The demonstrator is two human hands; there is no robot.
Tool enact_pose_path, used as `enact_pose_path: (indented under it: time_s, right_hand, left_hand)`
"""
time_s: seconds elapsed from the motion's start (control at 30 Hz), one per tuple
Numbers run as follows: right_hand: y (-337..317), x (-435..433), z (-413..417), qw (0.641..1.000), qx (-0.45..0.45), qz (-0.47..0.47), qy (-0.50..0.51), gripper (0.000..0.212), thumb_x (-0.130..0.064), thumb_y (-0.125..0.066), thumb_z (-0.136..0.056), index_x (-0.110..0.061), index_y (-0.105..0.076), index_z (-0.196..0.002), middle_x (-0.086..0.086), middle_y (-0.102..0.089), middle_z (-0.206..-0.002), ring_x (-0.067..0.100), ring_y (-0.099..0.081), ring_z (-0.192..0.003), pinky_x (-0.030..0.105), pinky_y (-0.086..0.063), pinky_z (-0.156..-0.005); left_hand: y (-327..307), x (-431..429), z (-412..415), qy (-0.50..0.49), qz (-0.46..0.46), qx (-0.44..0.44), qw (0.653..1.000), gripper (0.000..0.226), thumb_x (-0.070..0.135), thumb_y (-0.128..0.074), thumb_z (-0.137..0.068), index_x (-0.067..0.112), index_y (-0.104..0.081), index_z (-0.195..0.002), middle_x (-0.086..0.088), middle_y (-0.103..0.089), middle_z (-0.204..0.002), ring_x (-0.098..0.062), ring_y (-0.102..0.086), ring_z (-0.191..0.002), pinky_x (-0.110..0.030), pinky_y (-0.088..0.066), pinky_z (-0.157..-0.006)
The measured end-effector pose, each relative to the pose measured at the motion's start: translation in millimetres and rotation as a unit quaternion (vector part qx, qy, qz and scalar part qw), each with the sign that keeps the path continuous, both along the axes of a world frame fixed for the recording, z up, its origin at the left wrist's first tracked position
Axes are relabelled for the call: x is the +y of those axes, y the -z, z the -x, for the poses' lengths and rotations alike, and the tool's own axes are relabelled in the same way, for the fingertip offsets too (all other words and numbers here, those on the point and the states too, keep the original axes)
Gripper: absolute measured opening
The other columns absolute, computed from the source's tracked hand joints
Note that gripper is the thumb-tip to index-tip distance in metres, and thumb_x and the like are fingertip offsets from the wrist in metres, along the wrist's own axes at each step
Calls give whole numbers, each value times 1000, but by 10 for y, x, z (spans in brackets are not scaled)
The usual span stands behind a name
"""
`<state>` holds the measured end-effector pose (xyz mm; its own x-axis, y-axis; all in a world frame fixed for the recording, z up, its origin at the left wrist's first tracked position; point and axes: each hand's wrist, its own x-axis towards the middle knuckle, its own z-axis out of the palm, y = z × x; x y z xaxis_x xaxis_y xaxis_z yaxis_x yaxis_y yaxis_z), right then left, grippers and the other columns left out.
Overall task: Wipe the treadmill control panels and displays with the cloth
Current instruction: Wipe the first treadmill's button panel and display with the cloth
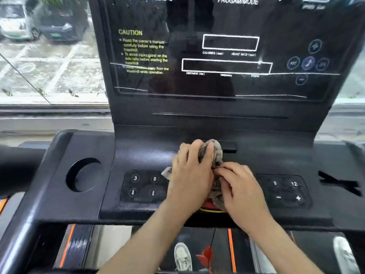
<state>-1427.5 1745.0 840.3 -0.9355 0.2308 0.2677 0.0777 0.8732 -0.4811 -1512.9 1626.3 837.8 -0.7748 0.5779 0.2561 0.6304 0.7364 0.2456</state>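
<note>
Two hands are meeting at the middle of the console [276, 155], right between the keypads. The left hand [189, 175] is curling its fingers over the bunched-up grey-brown cloth [216, 153] and gripping it, holding it down on the black deck. The right hand [239, 186] is lying right beside it, touching it, with its fingertips pinching the cloth's near edge, so both are clamping onto the cloth. A corner of the cloth is poking out from under the left hand, just beside the left keypad [142, 186] with the 3 and 6. The right keypad [284, 190], with 9, 12, minus and plus, is sitting apart from the hands. A red button [209, 207] is peeking out under the hands. The display [227, 56] is standing above, dark and glossy, showing yellow CAUTION text and white boxes. A round cup holder [85, 175] is sitting off to the left. Down below, a grey shoe [182, 256] is showing beside a red clip [205, 256].
</note>
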Motion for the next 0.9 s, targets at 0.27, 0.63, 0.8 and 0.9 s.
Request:
enact_pose_path:
  time_s: [0.27, 0.63, 0.8, 0.9]
  right_hand:
    - [-27, 297, -214, 989, 115, -2, 93, 23, 2, -57, -80, -7, -73, -92, 1, -65, -98, 23, -55, -92, 32, -46, -83]
    - [59, 530, 35, 985, 89, -20, 148, 31, 3, -65, -78, 1, -65, -109, 15, -62, -115, 31, -54, -103, 37, -46, -91]
    - [-179, 823, -72, 964, 124, 19, 232, 24, 10, -65, -75, -4, -69, -94, 10, -60, -96, 31, -56, -89, 17, -34, -80]
    - [-474, 926, 235, 943, 223, 4, 247, 22, -1, -61, -81, -3, -70, -101, 13, -59, -101, 27, -52, -95, 16, -34, -87]
  left_hand:
    - [-178, 220, -75, 62, -78, 53, 994, 31, 25, -50, -87, 18, -61, -116, -2, -53, -105, -25, -49, -92, -37, -47, -76]
    - [-96, 728, 69, 95, -11, 131, 987, 29, 26, -47, -83, 23, -66, -104, -1, -59, -99, -27, -54, -97, -40, -36, -85]
    - [-297, 948, 78, 133, -39, 102, 985, 19, 23, -57, -80, 27, -69, -95, 3, -58, -86, -23, -53, -81, -35, -39, -71]
    - [-680, 865, 293, 89, -124, 96, 984, 23, 27, -56, -83, 21, -62, -104, -2, -59, -85, -28, -53, -77, -39, -43, -63]
